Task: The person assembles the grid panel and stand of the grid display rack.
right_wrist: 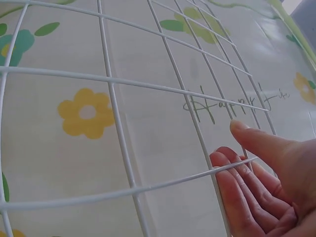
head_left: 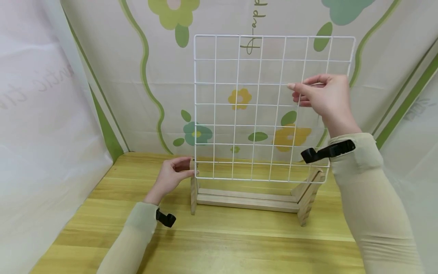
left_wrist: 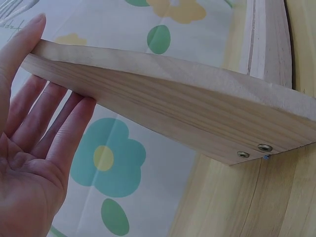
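A white wire grid panel (head_left: 258,84) stands upright above a wooden stand (head_left: 246,204), its lower edge near the tops of the stand's side boards. My right hand (head_left: 325,97) holds the grid right of its middle; in the right wrist view, the thumb is on one side of the wires and the curled fingers (right_wrist: 247,185) are on the other. At the stand's left side board (left_wrist: 173,94), my left hand (head_left: 172,177) pinches the upper end between thumb and fingers. The right side board (head_left: 309,201) leans back, touched by neither hand.
The stand rests on a wood-grain table (head_left: 219,243). Behind it hangs a white cloth (head_left: 174,91) printed with flowers and lettering, and pale cloth walls (head_left: 44,125) enclose both sides. Screw heads (left_wrist: 265,147) show low on the left side board.
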Demonstrator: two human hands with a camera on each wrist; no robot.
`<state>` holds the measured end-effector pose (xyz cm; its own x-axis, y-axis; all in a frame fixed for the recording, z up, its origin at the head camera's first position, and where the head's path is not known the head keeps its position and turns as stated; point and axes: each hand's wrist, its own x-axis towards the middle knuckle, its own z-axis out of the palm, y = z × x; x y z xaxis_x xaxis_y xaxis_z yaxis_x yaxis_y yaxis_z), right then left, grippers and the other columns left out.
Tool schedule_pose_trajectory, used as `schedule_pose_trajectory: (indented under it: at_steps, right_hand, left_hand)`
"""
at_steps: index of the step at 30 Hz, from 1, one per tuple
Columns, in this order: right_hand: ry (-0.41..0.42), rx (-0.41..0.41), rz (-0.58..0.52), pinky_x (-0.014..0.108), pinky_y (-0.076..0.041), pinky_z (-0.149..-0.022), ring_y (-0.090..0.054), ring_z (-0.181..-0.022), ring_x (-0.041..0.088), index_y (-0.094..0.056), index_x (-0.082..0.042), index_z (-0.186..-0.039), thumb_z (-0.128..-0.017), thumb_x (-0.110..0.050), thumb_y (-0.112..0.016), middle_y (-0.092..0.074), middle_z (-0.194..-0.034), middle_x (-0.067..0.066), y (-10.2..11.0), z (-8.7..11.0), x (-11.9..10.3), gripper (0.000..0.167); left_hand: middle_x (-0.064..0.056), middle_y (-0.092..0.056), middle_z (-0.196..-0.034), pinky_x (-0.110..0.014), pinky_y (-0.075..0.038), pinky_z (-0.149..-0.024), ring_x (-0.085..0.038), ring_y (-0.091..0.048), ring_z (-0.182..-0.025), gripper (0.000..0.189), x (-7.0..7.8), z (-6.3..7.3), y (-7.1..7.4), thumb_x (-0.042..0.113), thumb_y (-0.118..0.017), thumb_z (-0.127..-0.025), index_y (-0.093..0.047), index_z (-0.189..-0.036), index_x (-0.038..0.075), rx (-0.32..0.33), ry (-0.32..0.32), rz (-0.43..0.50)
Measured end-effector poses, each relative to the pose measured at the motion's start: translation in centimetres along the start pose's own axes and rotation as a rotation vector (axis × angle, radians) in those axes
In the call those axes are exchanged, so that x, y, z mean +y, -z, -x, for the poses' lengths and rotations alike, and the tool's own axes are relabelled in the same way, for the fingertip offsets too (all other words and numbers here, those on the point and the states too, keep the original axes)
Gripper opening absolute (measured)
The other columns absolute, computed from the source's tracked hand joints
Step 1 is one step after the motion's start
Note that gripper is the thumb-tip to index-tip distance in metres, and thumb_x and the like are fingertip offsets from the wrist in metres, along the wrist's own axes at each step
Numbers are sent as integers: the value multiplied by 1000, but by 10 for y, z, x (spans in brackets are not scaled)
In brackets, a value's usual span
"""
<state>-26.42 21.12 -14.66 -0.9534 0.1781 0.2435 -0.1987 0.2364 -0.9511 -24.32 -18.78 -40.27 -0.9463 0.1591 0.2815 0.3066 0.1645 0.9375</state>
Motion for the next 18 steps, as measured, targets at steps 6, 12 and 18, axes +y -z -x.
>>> schedule_pose_trajectory:
  at_steps: [6,12,18]
  right_hand:
    - [-37,-12,-3,29,-61,-67,-74,-70,19,-69,-3,-98,-70,-27,-96,-76,-81,7,-2,-12,-7,46]
    - [-55,-17,9,29,-61,-67,-74,-70,18,-69,-4,-97,-71,-27,-95,-76,-80,6,-4,-22,-12,44]
    - [-70,-11,-11,29,-61,-67,-74,-69,18,-68,-4,-97,-70,-26,-96,-76,-80,6,-4,-29,-15,44]
  left_hand:
    - [-18,-71,-116,-30,-58,-85,-26,-70,-102,45,0,1,1,1,-81,-87,-65,-129,-6,-16,-18,15]
    - [-14,-72,-114,-30,-58,-84,-26,-69,-102,47,2,2,1,11,-85,-85,-68,-128,-1,3,12,-14]
    - [-13,-71,-116,-30,-57,-86,-27,-68,-104,53,0,2,1,20,-87,-84,-67,-130,1,2,46,-36]
